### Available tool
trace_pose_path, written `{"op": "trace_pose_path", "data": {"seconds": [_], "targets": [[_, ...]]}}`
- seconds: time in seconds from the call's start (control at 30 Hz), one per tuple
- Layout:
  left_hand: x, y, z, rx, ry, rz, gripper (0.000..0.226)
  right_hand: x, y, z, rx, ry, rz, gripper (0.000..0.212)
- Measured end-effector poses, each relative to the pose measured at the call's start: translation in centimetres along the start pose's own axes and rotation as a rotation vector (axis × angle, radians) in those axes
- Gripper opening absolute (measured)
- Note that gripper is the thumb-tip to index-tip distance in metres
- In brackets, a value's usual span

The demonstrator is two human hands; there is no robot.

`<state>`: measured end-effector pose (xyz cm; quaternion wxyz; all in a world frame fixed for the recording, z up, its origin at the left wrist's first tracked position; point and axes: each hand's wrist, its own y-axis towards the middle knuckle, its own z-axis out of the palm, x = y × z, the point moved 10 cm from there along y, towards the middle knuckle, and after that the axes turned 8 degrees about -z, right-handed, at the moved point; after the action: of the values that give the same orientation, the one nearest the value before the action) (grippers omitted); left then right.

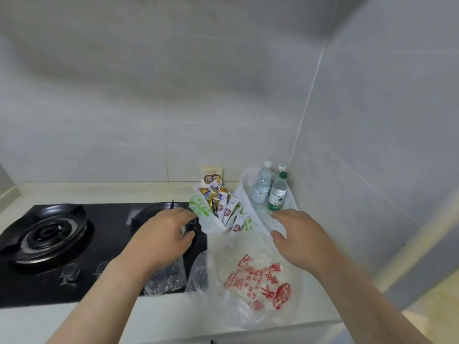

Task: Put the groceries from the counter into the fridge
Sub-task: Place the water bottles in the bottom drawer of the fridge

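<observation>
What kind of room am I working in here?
Probably a home kitchen: a black two-burner gas hob set into a pale counter, grey tiled walls meeting in a corner, and bags of groceries beside the hob.

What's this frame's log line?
phase: reaching | left hand: open, at snack bag | right hand: open, by bottle bag

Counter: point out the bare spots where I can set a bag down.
Bare: the counter strip between the hob and the back wall, left of the snack bag; also the front strip between hob and counter edge. Crowded: the right corner, holding snack bag, bottle bag and red-print bag.
</observation>
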<state>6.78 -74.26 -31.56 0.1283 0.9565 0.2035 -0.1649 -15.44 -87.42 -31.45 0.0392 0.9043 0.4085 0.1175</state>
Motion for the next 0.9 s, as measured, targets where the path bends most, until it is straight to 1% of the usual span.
{"op": "trace_pose_path", "data": {"seconds": [0.07,0.17,0.23,0.4,0.57,0.7,0.9], "targets": [[-1.7,1.5,1.0,0.014,-0.010,0.036,0.038,-2.1,-0.1,-0.4,-0.012,-0.008,0.036,0.037],[-4.0,3.5,2.6,0.048,-0.010,0.071,0.044,-4.5,0.2,-0.8,-0.009,0.013,0.061,0.046],[-5.6,5.0,3.4,0.052,-0.006,0.085,0.046,-6.3,0.8,-1.1,-0.023,0.028,0.070,0.048],[-9.2,8.6,5.3,0.064,-0.011,0.104,0.042,-10.5,2.6,-1.4,-0.059,0.056,0.089,0.050],[-11.0,11.5,7.6,0.057,-0.015,0.079,0.041,-13.3,4.9,-1.0,-0.095,0.108,0.084,0.044],[-12.2,12.6,9.5,0.086,-0.021,0.070,0.039,-14.9,6.4,-0.6,-0.108,0.124,0.078,0.035],[-13.4,14.5,10.8,0.120,-0.022,0.056,0.042,-16.7,7.9,-0.2,-0.105,0.154,0.088,0.034]]}}
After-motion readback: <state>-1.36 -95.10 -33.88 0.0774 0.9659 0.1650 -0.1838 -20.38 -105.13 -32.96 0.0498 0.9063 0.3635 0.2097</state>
